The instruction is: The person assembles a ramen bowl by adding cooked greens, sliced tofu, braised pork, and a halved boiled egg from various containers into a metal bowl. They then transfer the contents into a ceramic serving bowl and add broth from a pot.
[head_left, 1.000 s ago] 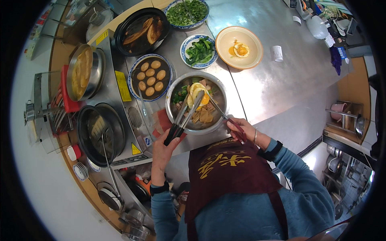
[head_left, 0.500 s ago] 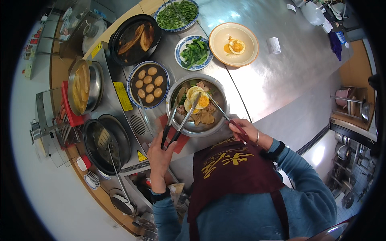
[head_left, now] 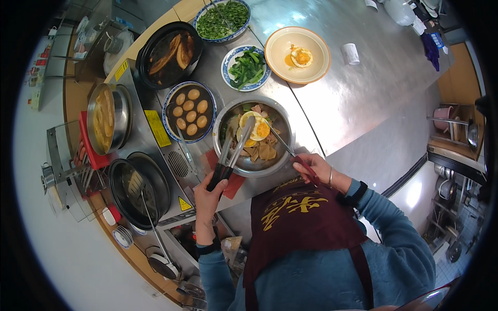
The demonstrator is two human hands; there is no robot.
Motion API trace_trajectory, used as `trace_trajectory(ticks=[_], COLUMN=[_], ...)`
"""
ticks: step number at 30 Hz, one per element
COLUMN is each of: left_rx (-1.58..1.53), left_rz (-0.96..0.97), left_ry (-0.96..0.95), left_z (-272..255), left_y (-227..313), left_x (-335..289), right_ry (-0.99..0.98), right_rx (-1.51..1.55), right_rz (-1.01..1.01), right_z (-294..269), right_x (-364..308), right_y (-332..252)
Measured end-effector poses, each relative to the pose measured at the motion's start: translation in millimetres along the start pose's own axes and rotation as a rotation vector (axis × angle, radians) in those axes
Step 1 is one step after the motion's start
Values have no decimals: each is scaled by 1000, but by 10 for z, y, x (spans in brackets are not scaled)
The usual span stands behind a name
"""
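My left hand [head_left: 208, 199] is closed round the black grips of metal tongs [head_left: 238, 146], which reach into a steel bowl [head_left: 222, 161]. The tongs' arms lie apart; one tip covers part of the fried egg [head_left: 261, 130] in there. Under and around the egg are brown slices [head_left: 265, 151], pieces of meat and some greens. From the bowl's right side, my right hand [head_left: 317, 168] grips a slim red-handled knife [head_left: 280, 138], its thin blade pointing at the egg. Whether the blade touches the egg, I cannot tell.
Behind the bowl stand a plate of greens [head_left: 246, 68], a cream bowl with another fried egg [head_left: 301, 57] and chopped greens [head_left: 223, 20]. Brown eggs [head_left: 190, 107] in liquid, a black pot of meat [head_left: 168, 57] and a pan with a slotted turner [head_left: 136, 182] lie left.
My left hand has squeezed the tongs' arms closer together, and one tip has moved further over the egg. The knife stays at the egg's right side. The whole view has shifted slightly.
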State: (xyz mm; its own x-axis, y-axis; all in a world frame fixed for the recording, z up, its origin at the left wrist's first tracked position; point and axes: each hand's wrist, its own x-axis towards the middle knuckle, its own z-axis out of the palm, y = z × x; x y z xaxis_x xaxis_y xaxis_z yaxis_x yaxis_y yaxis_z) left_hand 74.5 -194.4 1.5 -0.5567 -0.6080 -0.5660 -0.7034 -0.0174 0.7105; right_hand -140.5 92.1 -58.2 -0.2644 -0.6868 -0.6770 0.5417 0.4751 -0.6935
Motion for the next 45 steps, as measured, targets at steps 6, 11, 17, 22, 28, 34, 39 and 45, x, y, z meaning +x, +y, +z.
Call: trace_trajectory(ticks=[6,11,17,22,28,34,39,45], left_rx=[140,283,-186,-561,-582,-550,-509,-497], left_rz=[133,101,-59,-307,-358,-329,-322,-359], left_ry=[20,-20,-63,-177,-280,-261,-291,-305], left_z=[51,113,113,18,-39,-173,-132,-166], left_y=[61,-1,-168,-193,-232,-217,-141,-134], left_x=[-128,-221,-287,-459,-539,-541,-536,-509], right_ry=[39,78,15,-128,-228,-236,-179,-263], right_rx=[16,36,30,-74,30,129,29,40], right_rz=[-31,-7,-18,-3,-75,-29,-84,3], right_z=[28,61,-79,-174,-70,-78,-107,-286], right_x=[65,100,-107,-210,36,99,38,103], right_y=[-25,0,-21,-58,-67,28,126,51])
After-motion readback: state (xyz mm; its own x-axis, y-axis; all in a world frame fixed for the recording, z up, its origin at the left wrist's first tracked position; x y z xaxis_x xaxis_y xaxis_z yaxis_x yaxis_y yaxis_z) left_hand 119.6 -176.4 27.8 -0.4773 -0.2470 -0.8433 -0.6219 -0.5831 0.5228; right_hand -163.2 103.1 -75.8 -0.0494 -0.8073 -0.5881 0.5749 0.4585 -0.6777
